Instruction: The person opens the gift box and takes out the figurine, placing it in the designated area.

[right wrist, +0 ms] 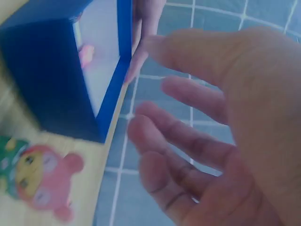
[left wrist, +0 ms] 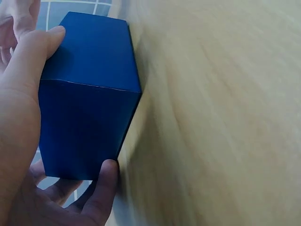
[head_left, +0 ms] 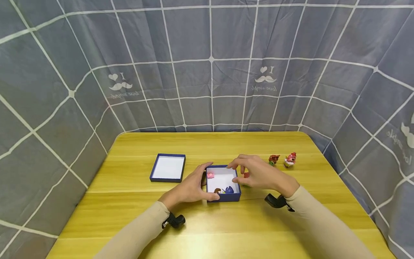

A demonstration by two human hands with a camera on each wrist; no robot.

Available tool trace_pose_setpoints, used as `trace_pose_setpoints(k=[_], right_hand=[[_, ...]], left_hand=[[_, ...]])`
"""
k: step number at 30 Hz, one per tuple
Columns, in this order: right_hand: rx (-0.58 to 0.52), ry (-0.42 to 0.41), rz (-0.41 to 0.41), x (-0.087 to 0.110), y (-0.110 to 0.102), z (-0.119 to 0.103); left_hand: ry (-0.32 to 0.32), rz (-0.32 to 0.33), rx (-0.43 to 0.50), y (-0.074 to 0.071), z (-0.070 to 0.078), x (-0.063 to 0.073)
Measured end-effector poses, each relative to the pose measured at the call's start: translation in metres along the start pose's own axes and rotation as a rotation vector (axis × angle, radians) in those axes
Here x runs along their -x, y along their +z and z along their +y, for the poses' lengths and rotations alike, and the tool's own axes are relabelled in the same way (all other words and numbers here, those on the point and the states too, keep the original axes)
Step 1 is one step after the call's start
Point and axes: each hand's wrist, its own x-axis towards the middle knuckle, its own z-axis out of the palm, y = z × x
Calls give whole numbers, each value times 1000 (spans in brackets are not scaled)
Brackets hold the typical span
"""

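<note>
Bright head view, glare on yellow wood-grain tabletop (head_left: 197, 242), grid-patterned curtain (head_left: 231, 36) bowed at edges, right wrist view blurring pink-eared figurine (right wrist: 44, 179)

Yellow wood-grain desk (head_left: 213, 223); behind and along both sides, grey cloth (head_left: 191, 81) with white grid lines (head_left: 211, 59), moustache prints (head_left: 266, 78), reversed lettering (head_left: 266, 88).

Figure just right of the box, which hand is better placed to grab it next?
Probably the right hand: it is empty and close to the figure, while the left hand holds the box.
</note>
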Motion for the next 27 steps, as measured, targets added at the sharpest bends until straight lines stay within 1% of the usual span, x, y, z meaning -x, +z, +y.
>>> trace_pose_setpoints(k=[3, 6, 11, 16, 18, 22, 25, 27], right_hand=[[-10, -37, -121, -16, -1, -7], [-33, -51, -227, -28, 0, -13], [3, -21, -371, -43, 7, -17], [51, 3, -518, -58, 17, -18], [62, 18, -561, -62, 20, -19], [72, 33, -637, -72, 26, -20], [74, 54, -661, -76, 28, -20], [83, 68, -655, -78, 28, -19]], left_hand=[[-5, -15, -25, -6, 0, -2], [3, -36, -26, -10, 0, -3], [28, -78, -17, -13, -1, -4], [36, -88, -3, -14, -1, -4], [36, -88, 2, -14, -2, -5], [27, -81, 10, -14, -3, -1], [31, -74, 10, -13, -3, -1], [36, -67, 10, -13, -3, -1]])
